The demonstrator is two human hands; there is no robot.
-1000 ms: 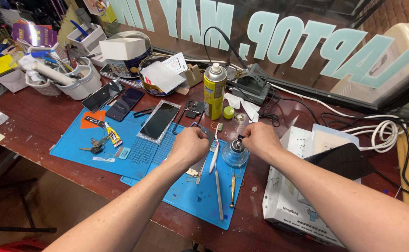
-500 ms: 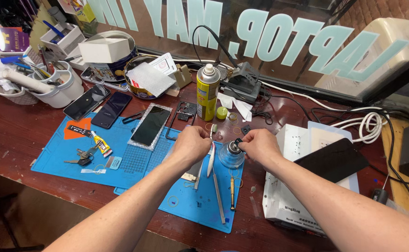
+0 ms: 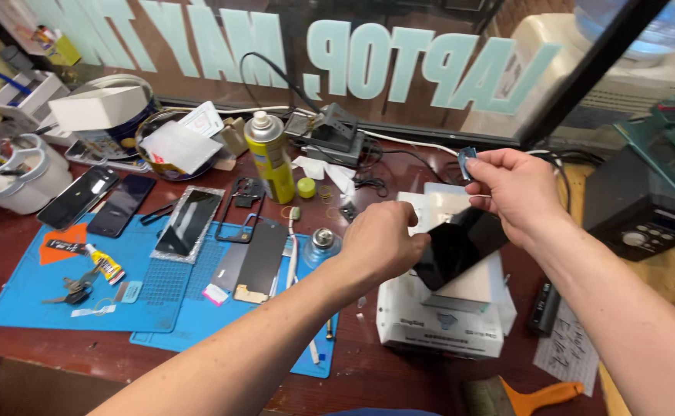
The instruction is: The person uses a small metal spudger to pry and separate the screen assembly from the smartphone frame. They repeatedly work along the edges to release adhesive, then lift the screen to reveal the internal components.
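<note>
Both hands now off the blue mat point(image 3: 60, 296), left hand point(image 3: 380, 243) gripping black phone point(image 3: 460, 245), right hand point(image 3: 518, 189) pinching small blue piece point(image 3: 467, 159).

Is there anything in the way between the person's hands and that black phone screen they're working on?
Nothing visible. The left hand already grips the black phone screen at its near edge, above the white box. The right hand is just above its far end, pinching a small blue tab, with no object between them.
</note>
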